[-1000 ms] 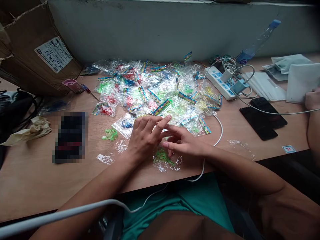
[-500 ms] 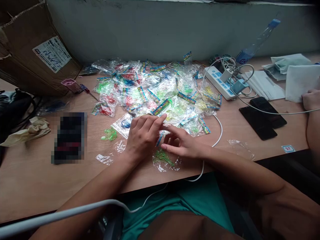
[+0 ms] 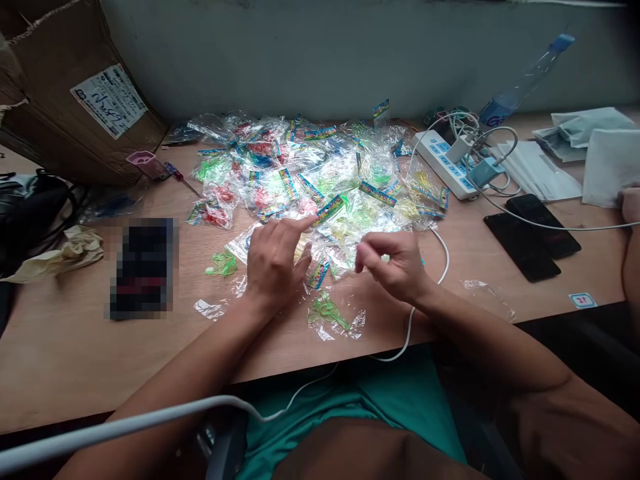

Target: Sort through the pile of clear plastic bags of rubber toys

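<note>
item: small clear packet (image 3: 319, 273) with a printed header strip; location: on the table (image 3: 75, 360), at the near edge of the packet pile (image 3: 325, 167), in the gap between the two hands; long axis of the strip: tilted, near-left to far-right; left hand (image 3: 273, 267): open, fingers spread, index stretched far-right over the pile, thumb just beside the packet's left side, possibly touching; right hand (image 3: 395, 267): raised a little, fingers curled in with the tips pinched together and pointing left at the packet, apart from the strip; whether a film edge sits in that pinch cannot be told; nearer hand: the left, the packet lying just right of its thumb; also present: green toy in its wrap (image 3: 327, 311), near of the packet and between the wrists; white cable (image 3: 440, 257) curving behind the right hand; power strip (image 3: 445, 167) and two dark phones (image 3: 530, 233) far right; another person's hand (image 3: 631, 207) at the right edge.
</note>
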`<state>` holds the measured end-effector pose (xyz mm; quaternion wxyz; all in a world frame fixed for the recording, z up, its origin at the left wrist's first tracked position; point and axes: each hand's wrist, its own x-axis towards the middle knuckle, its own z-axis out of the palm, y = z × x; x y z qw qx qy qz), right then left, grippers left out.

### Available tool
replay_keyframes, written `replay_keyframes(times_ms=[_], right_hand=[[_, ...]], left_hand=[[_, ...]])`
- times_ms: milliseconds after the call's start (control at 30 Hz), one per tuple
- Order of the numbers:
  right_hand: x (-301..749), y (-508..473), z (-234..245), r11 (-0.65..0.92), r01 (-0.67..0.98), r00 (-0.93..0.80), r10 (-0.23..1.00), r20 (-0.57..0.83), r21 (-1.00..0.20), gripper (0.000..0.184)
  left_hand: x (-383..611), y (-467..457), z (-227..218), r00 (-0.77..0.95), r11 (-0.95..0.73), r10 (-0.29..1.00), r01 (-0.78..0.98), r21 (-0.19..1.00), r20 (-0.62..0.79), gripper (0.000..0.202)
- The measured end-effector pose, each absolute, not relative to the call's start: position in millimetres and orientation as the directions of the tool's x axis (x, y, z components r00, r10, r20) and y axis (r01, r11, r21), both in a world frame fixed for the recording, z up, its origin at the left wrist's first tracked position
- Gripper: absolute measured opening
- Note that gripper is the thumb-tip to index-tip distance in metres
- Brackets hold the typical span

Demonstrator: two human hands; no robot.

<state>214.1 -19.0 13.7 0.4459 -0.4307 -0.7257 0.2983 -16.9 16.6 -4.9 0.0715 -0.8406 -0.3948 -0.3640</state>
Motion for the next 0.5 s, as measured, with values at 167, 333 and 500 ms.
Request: replay_keyframes(times_ms=[167,333,500], right_hand=[[213,-19,25,0.350,0.720,-0.536,0.829,-0.159,-0.599,0.040],[203,-25,20,0.450,0.743,-0.591,0.789,-0.169,-0.495,0.044],[203,-25,15,0.548,0.666,-0.693,0.706,-0.148,-0.506,0.035]], left_hand=[[-19,21,-6,0.346,-0.647,0.672,0.705,0.291,0.655,0.046],[-18,21,-6,0.347,-0.653,0.664,0.700,0.287,0.663,0.047],[-17,21,-7,0.352,-0.661,0.655,0.695,0.282,0.669,0.049]])
